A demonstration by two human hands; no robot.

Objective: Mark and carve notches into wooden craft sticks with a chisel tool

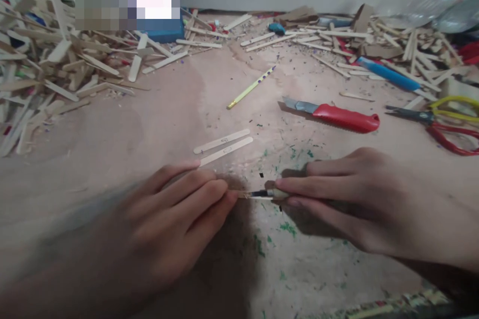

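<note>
My left hand (179, 209) is closed, its fingertips pinning a wooden craft stick (265, 199) to the tabletop. Most of that stick is hidden under the fingers. From the right, my right hand (340, 192) grips a small craft knife (277, 193) with a pale handle and dark collar. Its narrow blade meets the stick just beside my left fingertips, where the wood looks nicked. Two more craft sticks with pencilled marks, an upper one (213, 143) and a lower one (239, 148), lie side by side beyond my left hand; its fingers reach the lower one's near end.
A red utility knife (346, 117) has its blade out. Scissors (428, 115) with red and yellow handles lie at the right, near a blue pen-shaped object (389, 74). A yellow pencil (250, 88) rests mid-table. Piles of wooden sticks (80, 67) line the back, and green shavings dot the table.
</note>
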